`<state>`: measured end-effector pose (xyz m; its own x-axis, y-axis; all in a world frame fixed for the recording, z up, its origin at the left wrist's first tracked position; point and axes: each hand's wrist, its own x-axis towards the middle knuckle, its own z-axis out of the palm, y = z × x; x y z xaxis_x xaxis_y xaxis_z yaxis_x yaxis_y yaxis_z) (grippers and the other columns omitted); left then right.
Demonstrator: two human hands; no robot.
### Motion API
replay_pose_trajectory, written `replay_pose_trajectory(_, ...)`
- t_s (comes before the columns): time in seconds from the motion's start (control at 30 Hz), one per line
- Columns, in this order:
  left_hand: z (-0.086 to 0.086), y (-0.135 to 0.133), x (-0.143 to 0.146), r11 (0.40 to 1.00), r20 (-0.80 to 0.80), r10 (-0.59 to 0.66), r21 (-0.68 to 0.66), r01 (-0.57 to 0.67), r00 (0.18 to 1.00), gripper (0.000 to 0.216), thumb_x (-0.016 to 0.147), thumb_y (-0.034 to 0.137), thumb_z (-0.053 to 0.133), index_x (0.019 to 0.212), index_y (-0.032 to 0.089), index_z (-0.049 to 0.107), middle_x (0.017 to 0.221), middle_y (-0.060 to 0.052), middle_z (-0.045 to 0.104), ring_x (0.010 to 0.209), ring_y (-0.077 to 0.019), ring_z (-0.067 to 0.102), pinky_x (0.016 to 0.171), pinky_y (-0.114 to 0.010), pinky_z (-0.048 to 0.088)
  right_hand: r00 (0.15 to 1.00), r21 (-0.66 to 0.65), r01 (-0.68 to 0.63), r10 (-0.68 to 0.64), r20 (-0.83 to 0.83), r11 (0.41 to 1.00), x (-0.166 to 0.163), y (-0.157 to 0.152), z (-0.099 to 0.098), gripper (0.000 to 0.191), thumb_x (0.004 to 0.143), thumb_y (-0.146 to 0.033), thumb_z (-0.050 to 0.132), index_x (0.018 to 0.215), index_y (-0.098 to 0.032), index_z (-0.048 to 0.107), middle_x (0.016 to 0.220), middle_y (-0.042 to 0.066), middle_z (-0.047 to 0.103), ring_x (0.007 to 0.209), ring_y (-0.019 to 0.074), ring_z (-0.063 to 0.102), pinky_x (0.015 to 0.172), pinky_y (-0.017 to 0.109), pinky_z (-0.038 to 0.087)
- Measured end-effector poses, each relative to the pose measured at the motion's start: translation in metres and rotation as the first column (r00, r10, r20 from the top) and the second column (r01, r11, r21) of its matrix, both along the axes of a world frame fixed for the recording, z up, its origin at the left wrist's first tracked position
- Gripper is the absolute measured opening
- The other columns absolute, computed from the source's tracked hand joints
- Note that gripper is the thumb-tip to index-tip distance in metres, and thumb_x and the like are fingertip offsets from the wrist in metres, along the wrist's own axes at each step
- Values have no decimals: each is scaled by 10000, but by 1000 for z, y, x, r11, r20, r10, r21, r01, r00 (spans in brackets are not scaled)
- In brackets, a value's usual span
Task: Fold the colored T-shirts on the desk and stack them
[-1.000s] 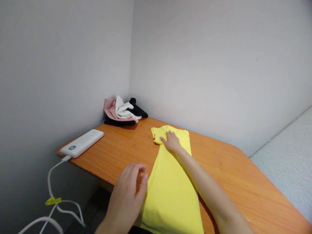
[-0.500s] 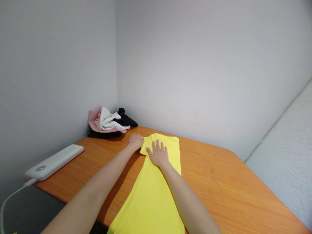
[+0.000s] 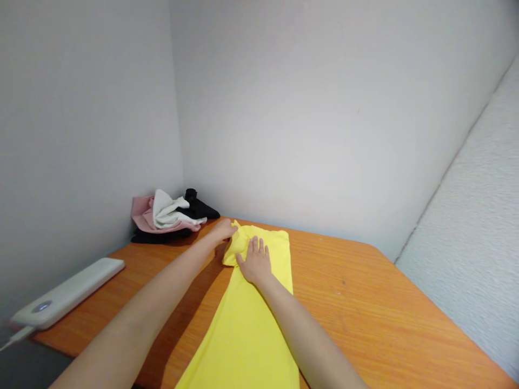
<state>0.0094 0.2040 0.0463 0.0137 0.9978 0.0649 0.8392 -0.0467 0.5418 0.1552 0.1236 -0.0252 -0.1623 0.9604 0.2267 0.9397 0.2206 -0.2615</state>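
A yellow T-shirt (image 3: pixel 247 335) lies lengthwise in a narrow folded strip, its near end running out of the bottom of the view. At its far left side, my left hand (image 3: pixel 223 230) is closed on the upper edge of the short sleeve (image 3: pixel 234 248), which is slightly raised and creased. My right hand (image 3: pixel 256 263) rests flat on the cloth just right of the sleeve, fingers stretched out and pointing away from me. The underside of the folded cloth is hidden.
A wooden table (image 3: pixel 348 302) stands in the corner against pale walls (image 3: pixel 284 108). Pink, white and black clothes (image 3: pixel 166 213) are heaped at the back left. Along the left edge lies a white power bank (image 3: pixel 77 289) with a white cable (image 3: pixel 18 336).
My left hand has taken hold of the sleeve edge and lifted it a little. My right hand stays flat on the shirt. The view has shifted slightly to the right.
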Motion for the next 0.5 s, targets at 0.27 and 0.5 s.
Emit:
replay_pose_trajectory(0.27,-15,-34,45,902,-94,-426,38,430,900,334,970,418,490,1098,152,647,1168,-78,669,1109,-214,613,973,-396,480,954,-126,-298,295,-43,946,0,-114,2,921,898,-746,239,1540,-87,197,1582,135,48,1475,316,-3,1197,528,54)
replay_pose_trajectory(0.5,-69,-61,49,821,-311,-528,52,569,790,576,976,449,368,1475,162,371,1598,-126,208,1488,-289,124,1184,-495,142,918,-132,-396,396,-24,909,8,-151,3,916,917,-723,233,1540,-56,157,1578,152,15,1464,322,-54,1209,528,-7)
